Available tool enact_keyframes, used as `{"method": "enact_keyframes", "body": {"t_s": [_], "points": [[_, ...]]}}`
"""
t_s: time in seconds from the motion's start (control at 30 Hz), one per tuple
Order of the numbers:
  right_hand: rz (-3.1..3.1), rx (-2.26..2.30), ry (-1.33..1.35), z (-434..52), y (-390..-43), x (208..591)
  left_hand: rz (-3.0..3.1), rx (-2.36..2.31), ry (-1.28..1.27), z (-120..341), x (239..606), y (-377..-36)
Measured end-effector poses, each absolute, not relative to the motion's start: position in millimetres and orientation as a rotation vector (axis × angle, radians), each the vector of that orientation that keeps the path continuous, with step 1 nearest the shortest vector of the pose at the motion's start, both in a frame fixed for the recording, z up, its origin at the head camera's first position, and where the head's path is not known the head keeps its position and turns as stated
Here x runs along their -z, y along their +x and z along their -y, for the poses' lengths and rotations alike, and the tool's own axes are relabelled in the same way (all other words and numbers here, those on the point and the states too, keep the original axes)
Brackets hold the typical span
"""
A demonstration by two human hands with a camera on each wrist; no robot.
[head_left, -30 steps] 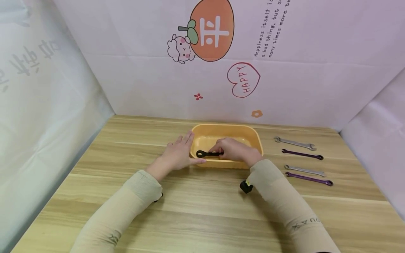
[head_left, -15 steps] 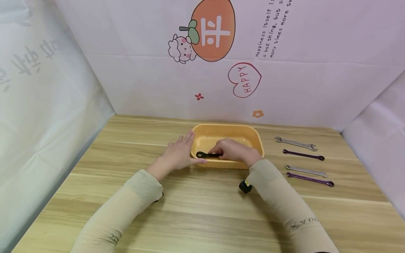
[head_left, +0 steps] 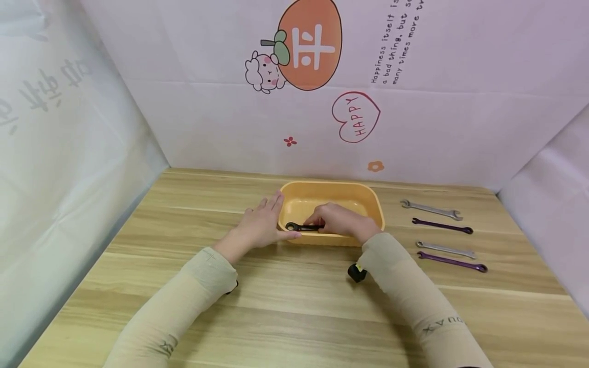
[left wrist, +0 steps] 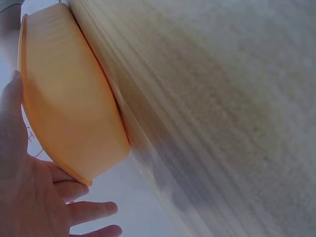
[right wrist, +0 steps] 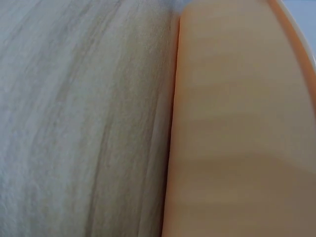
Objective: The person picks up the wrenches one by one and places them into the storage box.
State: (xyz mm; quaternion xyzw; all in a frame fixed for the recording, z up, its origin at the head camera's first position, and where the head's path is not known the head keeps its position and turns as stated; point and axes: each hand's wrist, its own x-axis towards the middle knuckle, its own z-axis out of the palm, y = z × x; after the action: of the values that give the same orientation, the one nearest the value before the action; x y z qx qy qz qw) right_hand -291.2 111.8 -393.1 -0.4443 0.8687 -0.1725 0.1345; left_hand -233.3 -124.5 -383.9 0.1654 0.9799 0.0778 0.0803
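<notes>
Inspector A: The right hand [head_left: 338, 220] sits at centre frame in the head view, fingers curled round the shank of a black wrench [head_left: 301, 226], grasping it. The ring end points toward the left of the frame. The wrench is over the near left part of the orange tub [head_left: 375, 204], at or just above the near rim; I cannot tell whether it touches the floor of the tub.

Inspector B: And the left hand [head_left: 259, 225]?

Inspector A: Released, fingers straight, flat against the tub's left outer wall, thumb along the near corner. The left wrist view confirms it: the left hand [left wrist: 29, 197] lies spread beside the orange tub [left wrist: 69, 113], which rests on the wooden table [left wrist: 222, 108].

Inspector B: Recommendation for the step in hand?

Inspector A: My judgement: keep the left hand bracing the wall so the light tub does not slide, hold the wrench level and low, and let it down flat so it neither clatters nor catches the rim.

Inspector B: Surroundings?

Inspector A: At the right of the frame, 4 wrenches lie well apart from the tub: 2 silver wrenches [head_left: 430, 208] and 2 purple wrenches [head_left: 442, 225], alternating.
</notes>
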Motion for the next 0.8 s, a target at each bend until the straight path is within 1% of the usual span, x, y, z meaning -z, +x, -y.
{"method": "enact_keyframes", "body": {"t_s": [0.3, 0.53, 0.8], "points": [[-2.501, 0.531, -1.272, -114.1, -291.6, 394.2, -2.924, -0.241, 0.490, 124.7, 384.1, -233.4], [-2.473, 0.560, -1.197, -114.4, -291.3, 393.5, -2.923, -0.244, 0.488, 123.9, 382.9, -232.3], [-2.428, 0.600, -1.206, -115.7, -293.8, 394.6, -2.915, -0.253, 0.479, 123.7, 382.0, -231.9]]}}
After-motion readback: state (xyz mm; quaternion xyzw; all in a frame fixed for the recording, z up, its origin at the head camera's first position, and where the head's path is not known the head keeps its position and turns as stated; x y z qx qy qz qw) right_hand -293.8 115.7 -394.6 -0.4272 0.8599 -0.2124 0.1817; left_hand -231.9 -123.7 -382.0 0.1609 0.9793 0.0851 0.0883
